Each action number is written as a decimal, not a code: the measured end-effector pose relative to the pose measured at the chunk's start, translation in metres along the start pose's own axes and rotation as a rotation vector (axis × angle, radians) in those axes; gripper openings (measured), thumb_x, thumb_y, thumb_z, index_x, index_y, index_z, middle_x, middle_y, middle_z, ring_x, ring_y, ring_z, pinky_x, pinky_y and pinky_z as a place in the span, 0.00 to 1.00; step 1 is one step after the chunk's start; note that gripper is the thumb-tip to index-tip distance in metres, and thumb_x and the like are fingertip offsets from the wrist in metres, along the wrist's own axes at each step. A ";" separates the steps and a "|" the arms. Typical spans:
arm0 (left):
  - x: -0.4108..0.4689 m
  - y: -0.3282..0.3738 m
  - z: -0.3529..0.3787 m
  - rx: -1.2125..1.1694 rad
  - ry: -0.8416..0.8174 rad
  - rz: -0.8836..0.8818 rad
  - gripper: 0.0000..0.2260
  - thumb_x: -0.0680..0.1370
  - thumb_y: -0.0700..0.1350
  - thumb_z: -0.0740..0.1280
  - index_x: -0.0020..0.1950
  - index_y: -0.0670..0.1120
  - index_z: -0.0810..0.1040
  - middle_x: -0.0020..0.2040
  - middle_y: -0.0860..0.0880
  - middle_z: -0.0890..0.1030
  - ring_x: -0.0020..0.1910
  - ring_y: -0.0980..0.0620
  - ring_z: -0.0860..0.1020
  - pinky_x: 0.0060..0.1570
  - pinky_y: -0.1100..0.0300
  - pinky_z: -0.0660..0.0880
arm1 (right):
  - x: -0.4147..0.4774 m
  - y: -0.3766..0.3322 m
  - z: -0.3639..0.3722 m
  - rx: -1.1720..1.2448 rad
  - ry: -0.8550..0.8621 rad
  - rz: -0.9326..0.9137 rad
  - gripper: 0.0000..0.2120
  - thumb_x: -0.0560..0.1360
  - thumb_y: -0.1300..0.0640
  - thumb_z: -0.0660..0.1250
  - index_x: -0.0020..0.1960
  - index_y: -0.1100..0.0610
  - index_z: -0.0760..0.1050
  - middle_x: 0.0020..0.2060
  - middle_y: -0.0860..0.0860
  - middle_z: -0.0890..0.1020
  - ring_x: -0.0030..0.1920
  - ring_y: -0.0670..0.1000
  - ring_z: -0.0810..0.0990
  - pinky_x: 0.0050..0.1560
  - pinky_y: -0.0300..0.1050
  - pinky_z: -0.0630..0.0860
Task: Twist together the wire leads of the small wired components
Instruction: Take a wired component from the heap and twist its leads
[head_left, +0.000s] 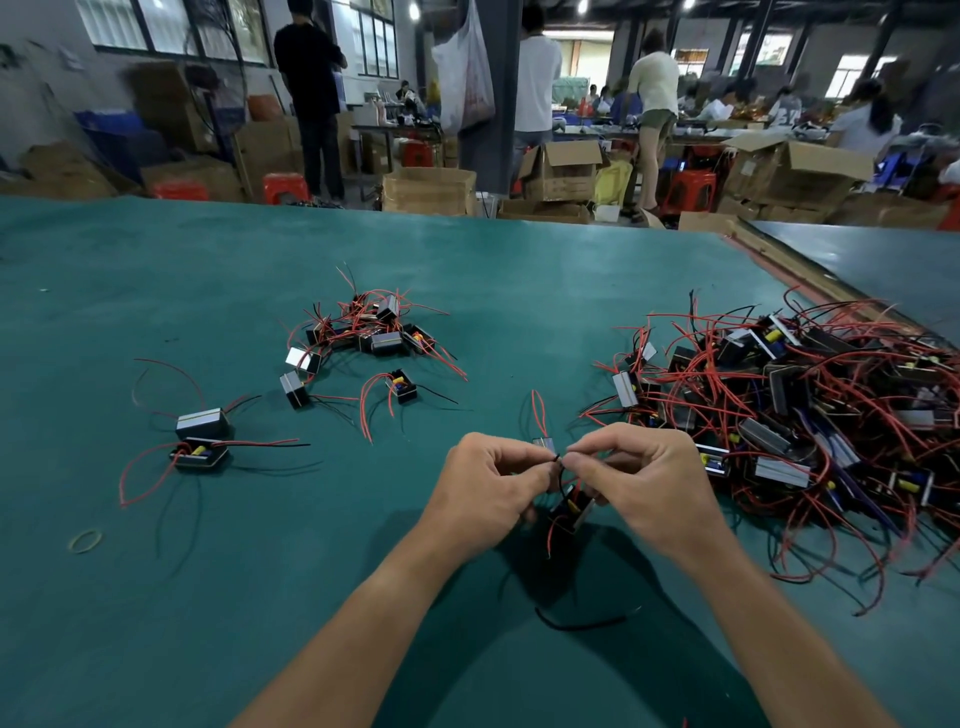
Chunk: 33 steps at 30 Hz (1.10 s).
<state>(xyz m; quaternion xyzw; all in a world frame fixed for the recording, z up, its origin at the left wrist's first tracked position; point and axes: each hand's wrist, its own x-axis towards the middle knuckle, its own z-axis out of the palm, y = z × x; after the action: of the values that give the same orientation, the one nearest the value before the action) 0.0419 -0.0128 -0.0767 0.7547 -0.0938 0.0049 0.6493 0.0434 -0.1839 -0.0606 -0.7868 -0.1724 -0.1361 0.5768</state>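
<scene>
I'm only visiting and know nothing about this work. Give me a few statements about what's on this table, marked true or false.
1. The left hand and right hand both pinch the black wire leads between them. True.
2. The biggest heap of components lies on the person's left. False: the big pile lies on the right.
3. A rubber band lies on the table. True.
4. The table is red. False: it is green.
</scene>
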 end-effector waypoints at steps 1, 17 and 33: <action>0.000 0.000 0.000 0.009 -0.008 -0.002 0.05 0.76 0.39 0.70 0.46 0.46 0.86 0.34 0.50 0.83 0.23 0.54 0.74 0.28 0.63 0.71 | 0.000 0.000 0.000 -0.002 0.007 -0.008 0.11 0.69 0.65 0.77 0.35 0.49 0.83 0.30 0.48 0.83 0.27 0.48 0.78 0.30 0.42 0.75; 0.000 -0.007 0.001 0.085 -0.032 0.136 0.05 0.71 0.50 0.72 0.44 0.53 0.86 0.32 0.53 0.76 0.28 0.53 0.65 0.29 0.57 0.62 | -0.001 0.006 -0.001 0.005 -0.018 -0.046 0.13 0.71 0.67 0.74 0.41 0.49 0.83 0.32 0.47 0.83 0.29 0.43 0.78 0.33 0.35 0.74; -0.001 -0.005 -0.001 0.151 0.040 0.140 0.04 0.69 0.46 0.73 0.42 0.48 0.86 0.32 0.48 0.82 0.29 0.54 0.70 0.31 0.59 0.66 | -0.003 0.005 -0.004 -0.319 -0.050 -0.164 0.06 0.70 0.62 0.76 0.40 0.52 0.84 0.34 0.44 0.84 0.37 0.46 0.82 0.40 0.41 0.77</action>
<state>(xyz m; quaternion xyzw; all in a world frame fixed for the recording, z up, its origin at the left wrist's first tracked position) 0.0422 -0.0113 -0.0817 0.7929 -0.1328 0.0722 0.5903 0.0429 -0.1898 -0.0644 -0.8547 -0.2265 -0.1887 0.4273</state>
